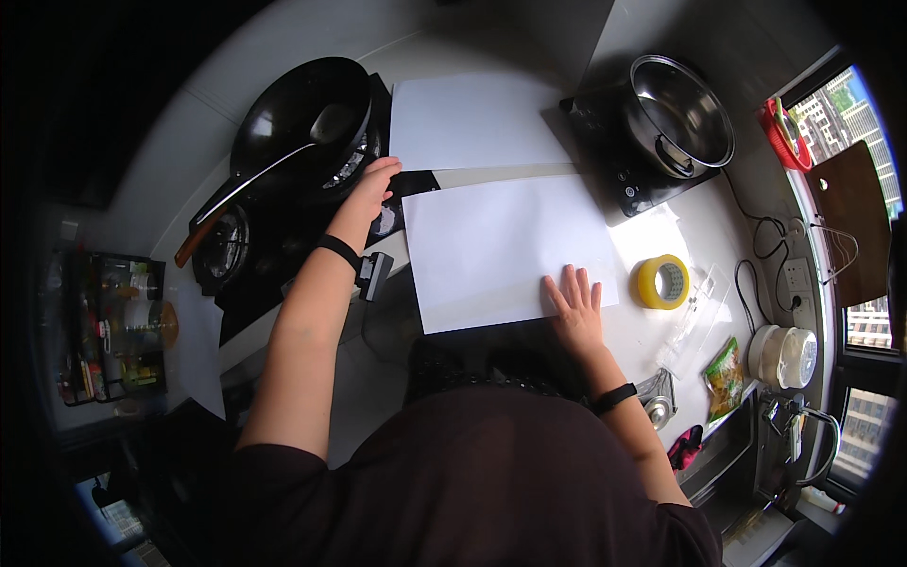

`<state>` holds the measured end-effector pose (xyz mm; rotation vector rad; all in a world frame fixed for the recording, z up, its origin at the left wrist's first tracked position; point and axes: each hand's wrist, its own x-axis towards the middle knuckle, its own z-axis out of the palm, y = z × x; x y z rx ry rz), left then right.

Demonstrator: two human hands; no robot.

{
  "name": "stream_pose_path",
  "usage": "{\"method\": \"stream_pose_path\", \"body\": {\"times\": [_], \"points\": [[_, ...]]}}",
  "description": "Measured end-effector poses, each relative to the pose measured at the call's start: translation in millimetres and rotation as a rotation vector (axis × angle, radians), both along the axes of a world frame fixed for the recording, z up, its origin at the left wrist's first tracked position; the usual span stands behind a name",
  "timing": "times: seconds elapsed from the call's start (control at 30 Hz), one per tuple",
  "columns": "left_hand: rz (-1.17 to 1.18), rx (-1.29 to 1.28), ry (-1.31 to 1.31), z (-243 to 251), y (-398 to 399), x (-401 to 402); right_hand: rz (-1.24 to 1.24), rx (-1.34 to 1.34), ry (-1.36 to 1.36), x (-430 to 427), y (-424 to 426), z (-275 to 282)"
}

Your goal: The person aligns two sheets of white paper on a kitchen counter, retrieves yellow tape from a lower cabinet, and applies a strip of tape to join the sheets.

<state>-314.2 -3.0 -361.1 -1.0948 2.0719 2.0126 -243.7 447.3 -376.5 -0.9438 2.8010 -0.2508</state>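
Note:
Two white sheets lie on the countertop, a near sheet [496, 241] and a far sheet [482, 124], with a narrow strip of counter between them. My left hand [378, 188] reaches past the stove edge, its fingertips at the lower left corner of the far sheet; the thumb is apart from the paper. Spread flat, my right hand [577, 312] rests on the near sheet's lower right part. That sheet's front edge reaches the counter's front edge. Right of it lies a roll of yellow packing tape [663, 282].
A black wok [297, 120] with a metal spatula [328, 126] sits on the gas stove [283, 244] at left. On an induction cooker [602, 135] stands a steel pot [684, 113]. A clear plastic piece [698, 319], a green packet [723, 379] and the sink [723, 453] are at right.

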Motion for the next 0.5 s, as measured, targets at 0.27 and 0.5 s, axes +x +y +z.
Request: {"method": "stream_pose_path", "body": {"times": [0.27,0.5], "points": [[0.047,0.125,0.072,-4.5,2.1,-6.3,0.003,-0.041,-0.001,-7.9,-6.0,4.2],[-0.015,0.408,0.171,23.2,28.8,-2.3,0.027,-0.056,-0.023,-10.7,-9.3,3.7]]}}
